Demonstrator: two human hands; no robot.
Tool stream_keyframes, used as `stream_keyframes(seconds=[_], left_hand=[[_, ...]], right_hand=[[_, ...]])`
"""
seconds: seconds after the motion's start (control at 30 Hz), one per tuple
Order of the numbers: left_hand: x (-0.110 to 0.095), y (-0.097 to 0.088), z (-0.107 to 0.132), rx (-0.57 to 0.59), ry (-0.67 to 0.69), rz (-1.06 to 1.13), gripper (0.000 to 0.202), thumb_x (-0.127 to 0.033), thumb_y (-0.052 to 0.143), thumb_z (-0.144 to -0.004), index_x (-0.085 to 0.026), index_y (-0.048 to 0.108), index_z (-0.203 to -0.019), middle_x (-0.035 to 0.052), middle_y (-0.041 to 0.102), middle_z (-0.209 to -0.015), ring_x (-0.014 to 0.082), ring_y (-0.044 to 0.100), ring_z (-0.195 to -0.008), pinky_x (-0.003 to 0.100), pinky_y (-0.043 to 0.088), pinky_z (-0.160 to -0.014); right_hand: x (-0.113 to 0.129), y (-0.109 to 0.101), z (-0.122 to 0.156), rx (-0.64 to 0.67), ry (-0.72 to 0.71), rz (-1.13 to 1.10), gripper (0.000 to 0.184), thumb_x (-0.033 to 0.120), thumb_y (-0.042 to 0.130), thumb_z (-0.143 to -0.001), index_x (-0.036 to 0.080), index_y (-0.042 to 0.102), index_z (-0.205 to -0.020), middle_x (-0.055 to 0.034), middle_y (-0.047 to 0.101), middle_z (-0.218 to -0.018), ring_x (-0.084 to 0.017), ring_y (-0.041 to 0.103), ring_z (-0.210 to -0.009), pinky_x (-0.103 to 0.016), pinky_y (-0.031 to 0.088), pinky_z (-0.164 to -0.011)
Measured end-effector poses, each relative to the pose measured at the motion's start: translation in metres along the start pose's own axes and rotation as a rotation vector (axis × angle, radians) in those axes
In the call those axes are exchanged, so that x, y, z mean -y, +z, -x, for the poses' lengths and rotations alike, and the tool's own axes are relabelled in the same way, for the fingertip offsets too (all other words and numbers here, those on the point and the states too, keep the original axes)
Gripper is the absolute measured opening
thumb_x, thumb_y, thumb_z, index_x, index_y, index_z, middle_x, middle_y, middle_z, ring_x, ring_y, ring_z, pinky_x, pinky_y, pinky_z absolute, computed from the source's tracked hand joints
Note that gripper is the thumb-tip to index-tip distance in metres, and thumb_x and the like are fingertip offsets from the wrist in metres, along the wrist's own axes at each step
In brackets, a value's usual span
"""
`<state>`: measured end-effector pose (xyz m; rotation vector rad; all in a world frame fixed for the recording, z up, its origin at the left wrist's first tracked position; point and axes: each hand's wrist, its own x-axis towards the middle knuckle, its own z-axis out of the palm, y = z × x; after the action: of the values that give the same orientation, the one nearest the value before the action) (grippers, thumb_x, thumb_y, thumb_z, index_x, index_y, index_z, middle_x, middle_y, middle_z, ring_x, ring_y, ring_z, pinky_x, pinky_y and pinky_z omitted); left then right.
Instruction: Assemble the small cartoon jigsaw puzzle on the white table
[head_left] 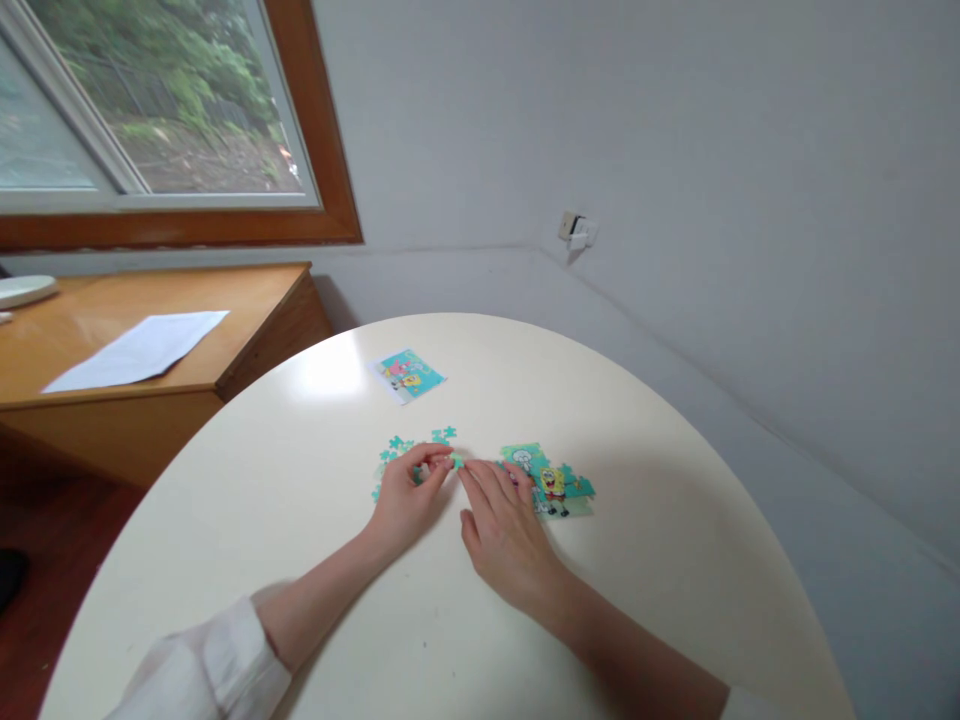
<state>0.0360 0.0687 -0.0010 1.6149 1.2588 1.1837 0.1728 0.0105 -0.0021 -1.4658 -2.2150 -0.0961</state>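
My left hand (409,500) rests on the round cream table (300,480) with thumb and fingers pinched on a small teal puzzle piece (454,461). Several loose teal pieces (397,447) lie around and under it. My right hand (502,525) lies flat beside it, fingers stretched out, their tips touching the left edge of the partly joined cartoon puzzle (559,482). The two hands almost meet at the fingertips. A small picture card (409,375) with the same cartoon lies farther back on the table.
A wooden desk (112,390) stands at the left with a white sheet of paper (142,348) on it, under a wood-framed window (150,120). Grey walls meet behind the table, with a wall socket (577,230) on the right one.
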Motion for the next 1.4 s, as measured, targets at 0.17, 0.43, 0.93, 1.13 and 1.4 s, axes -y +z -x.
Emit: stream_keyframes(seconds=[0.17,0.43,0.93,1.13,1.4], left_hand=[[0.003,-0.002,-0.001,-0.023,0.038,-0.04,0.024,-0.036,0.058,-0.071,-0.017,0.068,-0.082,0.0051,0.068,-0.077,0.0161,0.058,-0.071,0.027,0.045,-0.067],[0.004,-0.002,-0.002,-0.049,0.005,-0.093,0.026,-0.039,0.057,-0.07,-0.016,0.067,-0.08,0.0029,0.066,-0.069,0.015,0.057,-0.066,0.026,0.046,-0.064],[0.003,-0.001,0.0,-0.012,0.026,-0.073,0.021,-0.037,0.057,-0.07,-0.017,0.061,-0.073,0.0016,0.063,-0.064,0.0146,0.057,-0.064,0.026,0.045,-0.065],[-0.003,0.001,0.006,0.053,0.12,-0.093,0.017,-0.033,0.054,-0.073,-0.017,0.059,-0.07,0.0008,0.06,-0.062,0.0134,0.055,-0.063,0.024,0.043,-0.062],[0.002,0.003,0.007,0.021,0.181,-0.184,0.013,-0.029,0.054,-0.075,-0.018,0.058,-0.069,0.0003,0.061,-0.066,0.0133,0.053,-0.065,0.026,0.041,-0.065]], right_hand=[[0.002,-0.005,-0.001,-0.018,-0.028,-0.063,0.022,0.012,0.047,-0.08,0.017,0.056,-0.099,-0.0071,0.058,-0.099,-0.02,0.047,-0.095,-0.041,0.027,-0.092],[0.01,-0.006,0.004,0.145,-0.342,-0.136,0.012,0.013,0.046,-0.08,0.016,0.058,-0.079,-0.0034,0.058,-0.078,-0.016,0.048,-0.077,-0.032,0.033,-0.076],[-0.003,-0.005,-0.002,-0.068,-0.091,-0.205,0.017,0.009,0.044,-0.08,0.017,0.058,-0.085,-0.0037,0.06,-0.081,-0.017,0.05,-0.08,-0.032,0.035,-0.077],[-0.009,-0.005,-0.005,-0.146,0.042,-0.185,0.031,0.011,0.048,-0.08,0.016,0.052,-0.111,-0.0066,0.06,-0.102,-0.019,0.049,-0.095,-0.034,0.035,-0.086],[-0.012,-0.002,-0.004,-0.117,0.005,-0.141,0.036,0.01,0.044,-0.082,0.014,0.05,-0.118,-0.0081,0.061,-0.106,-0.019,0.05,-0.097,-0.035,0.036,-0.088]])
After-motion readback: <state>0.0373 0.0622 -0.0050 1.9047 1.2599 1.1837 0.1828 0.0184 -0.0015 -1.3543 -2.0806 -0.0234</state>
